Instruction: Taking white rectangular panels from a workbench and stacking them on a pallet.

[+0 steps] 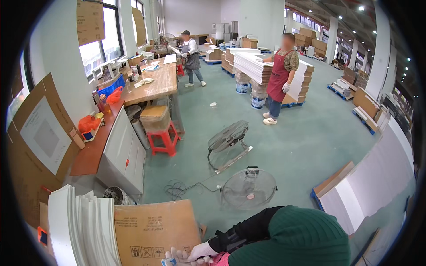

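Note:
Both my hands wear whitish gloves and are close together at the lower edge, over a brown cardboard carton. My left hand has its fingers curled beside a small blue object. The frame's edge cuts that object off, and I cannot tell its kind. Touching or nearly touching it, my right hand is closed, with a black sleeve behind it. What its fingers hold is hidden. A pink cuff and ribbed green knit cloth fill the lower right.
White boards stand stacked left of the carton. Two floor fans and a loose cable lie ahead. A red stool stands by the wooden workbench. One co-worker is beside stacked panels; another stands farther back.

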